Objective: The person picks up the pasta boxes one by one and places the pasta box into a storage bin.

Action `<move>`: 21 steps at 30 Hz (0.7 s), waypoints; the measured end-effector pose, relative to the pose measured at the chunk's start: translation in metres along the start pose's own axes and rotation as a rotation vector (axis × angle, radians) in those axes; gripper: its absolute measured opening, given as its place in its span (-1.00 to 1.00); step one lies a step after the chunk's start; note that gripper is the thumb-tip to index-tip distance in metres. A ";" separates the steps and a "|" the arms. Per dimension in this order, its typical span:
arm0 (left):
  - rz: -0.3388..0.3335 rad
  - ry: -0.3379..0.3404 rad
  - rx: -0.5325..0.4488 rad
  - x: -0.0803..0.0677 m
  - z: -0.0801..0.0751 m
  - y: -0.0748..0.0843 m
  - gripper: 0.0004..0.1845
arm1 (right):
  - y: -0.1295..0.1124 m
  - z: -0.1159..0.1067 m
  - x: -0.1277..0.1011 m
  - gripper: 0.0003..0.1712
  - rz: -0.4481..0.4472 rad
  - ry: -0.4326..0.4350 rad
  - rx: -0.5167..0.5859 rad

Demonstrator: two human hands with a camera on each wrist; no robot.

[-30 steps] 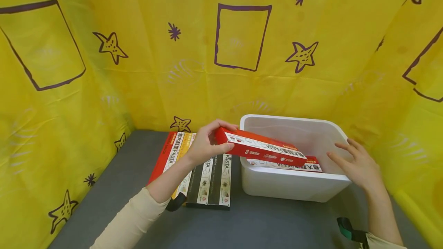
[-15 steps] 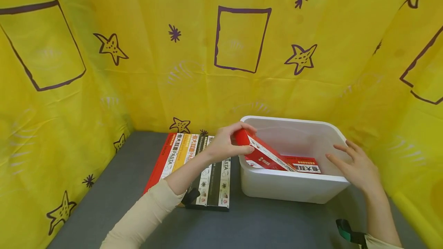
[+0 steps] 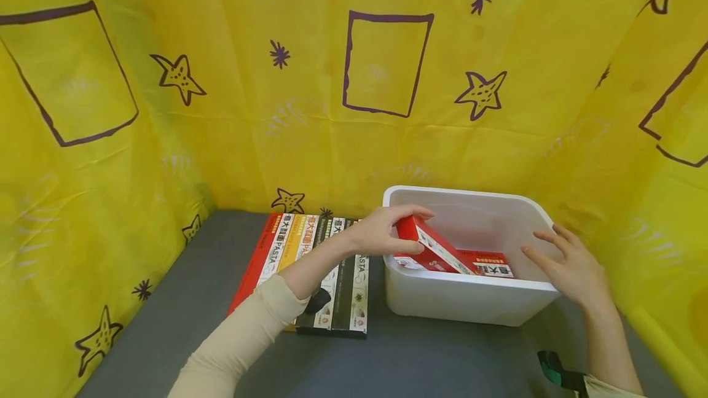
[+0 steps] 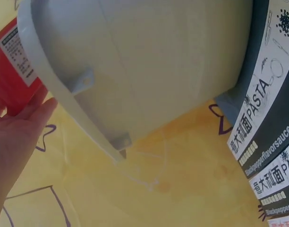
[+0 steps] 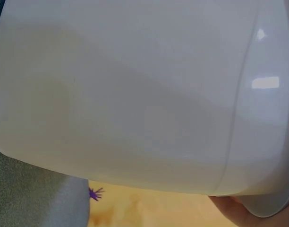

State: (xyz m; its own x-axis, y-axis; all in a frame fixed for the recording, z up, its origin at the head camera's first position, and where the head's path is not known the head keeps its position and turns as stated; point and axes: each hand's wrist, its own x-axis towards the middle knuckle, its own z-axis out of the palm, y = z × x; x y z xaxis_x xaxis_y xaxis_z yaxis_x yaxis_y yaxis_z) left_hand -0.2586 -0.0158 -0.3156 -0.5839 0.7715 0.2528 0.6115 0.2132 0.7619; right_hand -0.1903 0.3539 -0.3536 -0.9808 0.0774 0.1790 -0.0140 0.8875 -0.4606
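Yellow cloth with purple stars and frames (image 3: 387, 60) closes around a grey surface (image 3: 182, 300). From the head view, a white tub (image 3: 470, 300) stands on the surface, and a row of pasta boxes (image 3: 326, 287) lies flat just beside its left wall. The left hand (image 3: 387, 235) grips one end of a red box (image 3: 437, 250), which is tilted inside the tub, its low end on another red box (image 3: 487, 266) at the bottom. The right hand (image 3: 572, 272) rests at the tub's right rim with fingers relaxed and spread, holding nothing.

The left wrist view shows the tub's outer wall (image 4: 149, 71), the red box (image 4: 14, 66) against the fingers (image 4: 21, 127), and the black pasta boxes (image 4: 267, 137).

The right wrist view shows mostly the tub wall (image 5: 135, 94); how the fingers lie I cannot tell.
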 end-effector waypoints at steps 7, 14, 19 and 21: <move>0.014 -0.077 0.211 0.004 0.006 0.002 -0.30 | -0.001 0.003 0.000 -0.22 0.004 -0.016 0.012; 0.059 -0.017 0.174 -0.001 0.004 0.001 -0.39 | 0.001 0.002 0.001 -0.20 0.006 -0.026 0.022; 0.033 0.088 -0.030 -0.010 0.000 -0.001 -0.43 | 0.002 0.000 0.001 -0.21 0.004 -0.020 0.020; 0.026 0.130 -0.128 -0.015 -0.002 -0.003 -0.44 | 0.002 0.000 0.001 -0.22 0.003 -0.017 0.019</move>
State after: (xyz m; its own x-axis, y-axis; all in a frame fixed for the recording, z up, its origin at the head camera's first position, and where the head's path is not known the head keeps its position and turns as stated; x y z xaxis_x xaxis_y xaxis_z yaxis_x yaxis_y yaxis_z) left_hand -0.2529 -0.0290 -0.3206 -0.6381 0.6897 0.3423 0.5595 0.1099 0.8215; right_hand -0.1917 0.3557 -0.3538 -0.9840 0.0719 0.1632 -0.0151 0.8783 -0.4778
